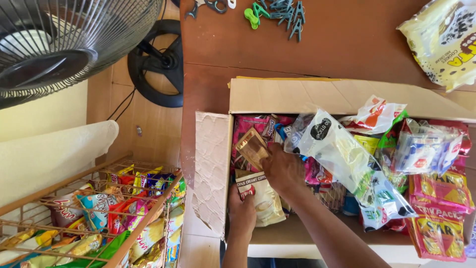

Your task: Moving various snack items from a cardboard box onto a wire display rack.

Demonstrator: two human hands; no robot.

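An open cardboard box on a brown table holds many snack and sachet packs. My right hand reaches into its left part and grips a small tan sachet by its edge. My left hand is lower down at the box's near left corner, closed on a cream coffee sachet pack. A clear plastic bag of pale sticks lies across the middle of the box, just right of my right hand. Red and yellow packets fill the right side.
A wire rack of colourful snack packs stands at lower left. A black standing fan and its round base are at upper left. Green pegs and a yellow cookie bag lie on the table behind the box.
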